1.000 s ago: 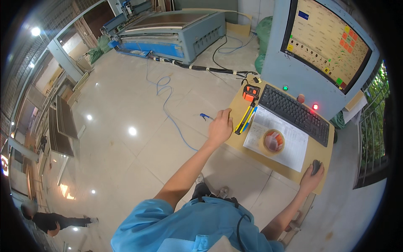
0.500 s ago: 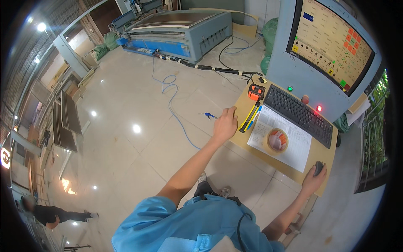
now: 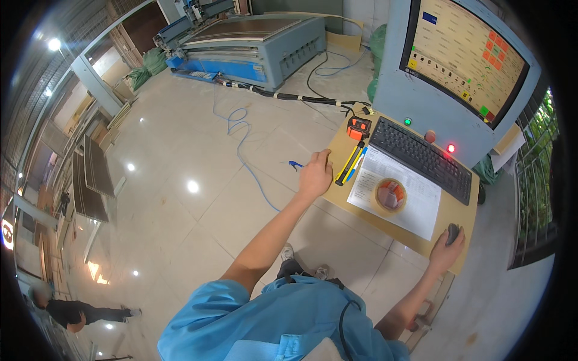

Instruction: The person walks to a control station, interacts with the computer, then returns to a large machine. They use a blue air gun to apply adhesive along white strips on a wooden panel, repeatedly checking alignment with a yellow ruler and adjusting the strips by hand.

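My right hand [image 3: 444, 253] is wrapped round a black computer mouse [image 3: 453, 232] at the board's right end. At the left edge of the tan board [image 3: 340, 198], my left hand [image 3: 316, 175] rests with its fingers laid on the edge, holding nothing. Just right of it lie a yellow and black utility knife [image 3: 350, 163] and a blue pen [image 3: 358, 165]. A roll of tape [image 3: 377, 203] sits on a printed sheet [image 3: 419, 212] between my hands. Beyond are an orange and black tape measure [image 3: 359, 128] and a black keyboard [image 3: 421, 157].
Behind the keyboard stands a blue-grey cabinet with a lit screen [image 3: 469, 57], a green button [image 3: 407, 121] and a red light [image 3: 451, 148]. Cables and a blue hose [image 3: 244, 157] run over the tiled floor towards a large flatbed machine [image 3: 259, 54]. Another person [image 3: 84, 311] stands far left.
The whole view has shifted slightly, so the board and cabinet appear a little further left and up. Both hands keep their places, the right one on the mouse.
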A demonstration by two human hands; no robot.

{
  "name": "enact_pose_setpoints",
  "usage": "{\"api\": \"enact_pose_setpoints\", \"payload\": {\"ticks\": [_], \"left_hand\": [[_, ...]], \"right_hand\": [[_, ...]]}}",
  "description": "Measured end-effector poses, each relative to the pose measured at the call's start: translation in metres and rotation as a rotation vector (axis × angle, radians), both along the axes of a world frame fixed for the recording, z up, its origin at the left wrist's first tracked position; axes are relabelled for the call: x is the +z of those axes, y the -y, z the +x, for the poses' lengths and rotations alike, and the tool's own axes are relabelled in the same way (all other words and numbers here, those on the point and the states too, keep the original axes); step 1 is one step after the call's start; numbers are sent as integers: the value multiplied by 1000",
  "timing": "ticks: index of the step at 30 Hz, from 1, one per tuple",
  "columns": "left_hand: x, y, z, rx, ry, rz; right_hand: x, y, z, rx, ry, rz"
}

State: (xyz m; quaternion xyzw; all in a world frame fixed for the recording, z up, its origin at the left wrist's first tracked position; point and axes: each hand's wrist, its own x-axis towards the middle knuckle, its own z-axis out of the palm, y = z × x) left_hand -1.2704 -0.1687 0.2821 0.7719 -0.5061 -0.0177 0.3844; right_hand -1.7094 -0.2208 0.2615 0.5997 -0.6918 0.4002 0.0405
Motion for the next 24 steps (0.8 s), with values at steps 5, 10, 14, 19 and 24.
{"api": "enact_pose_setpoints", "payload": {"ticks": [5, 10, 14, 19, 24], "left_hand": [[5, -2, -2, 4, -61, 52], [7, -1, -2, 4, -45, 67], [8, -2, -2, 10, -36, 75], [9, -2, -3, 10, -47, 82], [9, -2, -3, 11, -54, 90]], "right_hand": [[2, -1, 2, -29, 13, 20], [4, -1, 5, -50, 5, 28], [5, -1, 5, -56, 12, 29], [4, -1, 4, -67, 9, 38], [4, -1, 5, -74, 19, 36]]}}
